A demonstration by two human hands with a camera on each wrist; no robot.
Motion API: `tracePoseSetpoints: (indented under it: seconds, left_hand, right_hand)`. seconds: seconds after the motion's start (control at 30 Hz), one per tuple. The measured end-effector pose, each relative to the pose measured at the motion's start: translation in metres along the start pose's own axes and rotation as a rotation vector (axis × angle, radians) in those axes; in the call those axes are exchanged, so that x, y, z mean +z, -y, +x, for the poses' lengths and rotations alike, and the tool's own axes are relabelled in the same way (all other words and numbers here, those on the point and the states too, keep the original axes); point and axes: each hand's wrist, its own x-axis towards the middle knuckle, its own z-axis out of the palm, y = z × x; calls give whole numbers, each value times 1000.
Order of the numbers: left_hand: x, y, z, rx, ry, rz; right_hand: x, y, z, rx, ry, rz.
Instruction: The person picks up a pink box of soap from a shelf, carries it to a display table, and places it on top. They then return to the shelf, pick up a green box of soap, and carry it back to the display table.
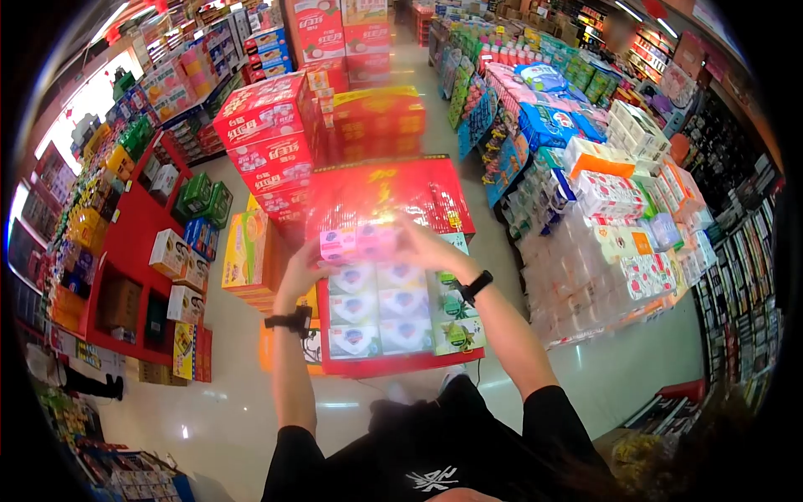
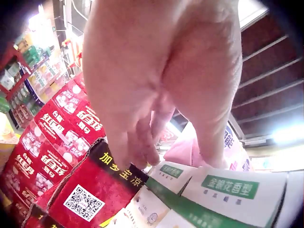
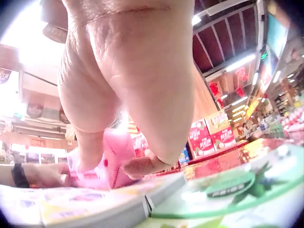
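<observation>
In the head view a pair of pink soap boxes (image 1: pixel 339 246) sits side by side at the far end of a stack of white soap boxes (image 1: pixel 355 310). My left hand (image 1: pixel 308 266) grips their left end, thumb on the near side in the left wrist view. At the other end, my right hand (image 1: pixel 423 248) holds the pink boxes (image 3: pixel 114 159) between thumb and fingers, close over the stack. Green-and-white soap boxes (image 1: pixel 458 335) line the right side of the stack. The pink boxes are slightly blurred.
The soap stands on a red carton display (image 1: pixel 393 365), with a shiny red carton (image 1: pixel 389 191) behind it. Red drink cartons (image 1: pixel 268 151) rise at the back left. Wrapped tissue packs (image 1: pixel 615 194) fill the right, across a tiled aisle (image 1: pixel 498 276). A red shelf (image 1: pixel 125 243) stands left.
</observation>
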Motion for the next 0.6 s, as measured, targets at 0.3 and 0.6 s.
tracePoseSetpoints:
  seconds: [0.3,0.6]
  left_hand:
    - [42,-10,-123,174,-637,141]
    - [251,-24,-274,187,-352,333]
  right_hand:
    - [-29,68,-170,-196,-229,-249]
    - [84,-30,-373,107,-274,-196]
